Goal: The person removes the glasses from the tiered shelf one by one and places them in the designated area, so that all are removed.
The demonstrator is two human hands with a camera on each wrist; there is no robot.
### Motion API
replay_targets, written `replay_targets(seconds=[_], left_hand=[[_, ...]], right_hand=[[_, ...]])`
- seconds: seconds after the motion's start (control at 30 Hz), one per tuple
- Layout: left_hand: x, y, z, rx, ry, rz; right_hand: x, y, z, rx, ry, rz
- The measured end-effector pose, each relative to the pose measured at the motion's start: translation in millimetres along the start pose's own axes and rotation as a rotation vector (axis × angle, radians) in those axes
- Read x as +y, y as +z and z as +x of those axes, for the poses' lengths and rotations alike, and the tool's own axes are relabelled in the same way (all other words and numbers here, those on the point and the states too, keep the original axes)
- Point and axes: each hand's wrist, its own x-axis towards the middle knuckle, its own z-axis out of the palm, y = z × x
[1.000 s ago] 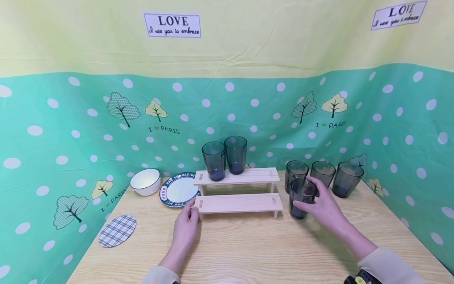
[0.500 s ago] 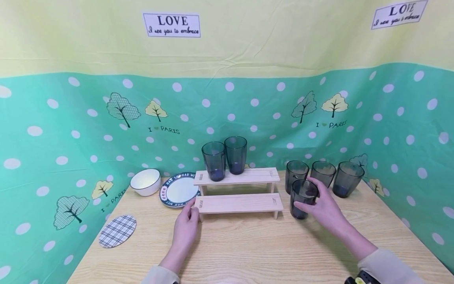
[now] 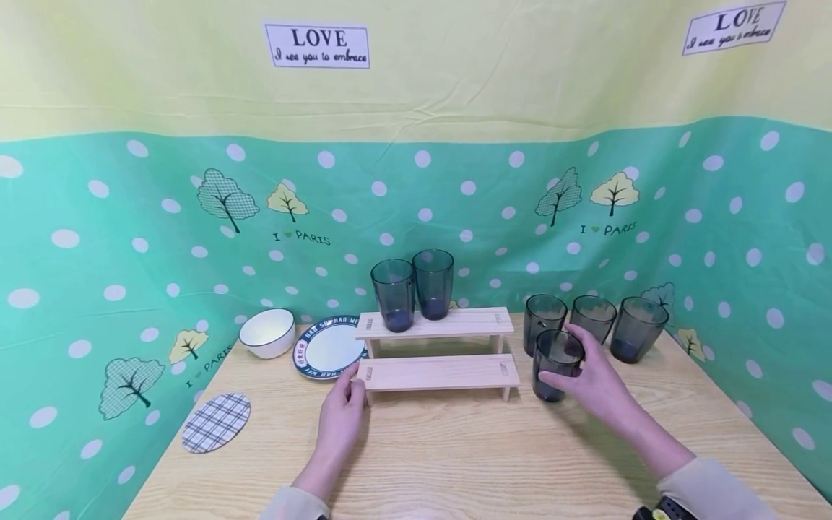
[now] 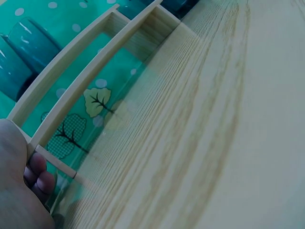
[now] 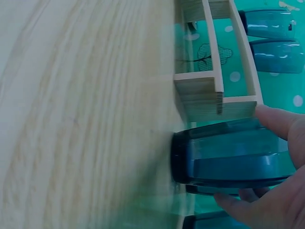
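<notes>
My right hand (image 3: pixel 594 375) grips a dark tinted drinking glass (image 3: pixel 549 386), thumb on the near side and fingers around the far side by the rim. In the right wrist view the glass (image 5: pixel 228 160) shows from the side, its base close to the tabletop. My left hand (image 3: pixel 341 419) holds the left end of a two-step wooden display stand (image 3: pixel 435 372) at its lower step. Curled fingertips (image 4: pixel 40 179) show beside the stand's leg in the left wrist view. On the upper step, two matching glasses (image 3: pixel 393 296) stand upright at the left and middle.
Behind the held glass, three more tinted glasses (image 3: pixel 640 332) line up at the back right. To the left are a white bowl (image 3: pixel 266 334), a blue-rimmed plate (image 3: pixel 310 368) partly behind the stand, and a checked oval mat (image 3: pixel 217 423). A polka-dot cloth (image 3: pixel 422 195) encloses the table.
My right hand and the glass in it have shifted very slightly to the right. The left hand and the stand have stayed in place.
</notes>
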Motion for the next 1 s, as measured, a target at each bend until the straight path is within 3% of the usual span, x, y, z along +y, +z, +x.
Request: replay_targets(seconds=[0.2, 0.5, 1.0], left_hand=[[-1.4, -0.7, 1.0, 0.008, 0.002, 0.020], [-3.3, -1.8, 0.9, 0.026, 0.009, 0.033], [-1.5, -0.2, -0.9, 0.023, 0.011, -0.010]], right_hand=[[-14, -11, -1, 0.048, -0.035, -0.039], [-59, -33, 13, 0.149, -0.154, -0.052], [-123, -9, 68, 0.046, -0.259, 0.137]])
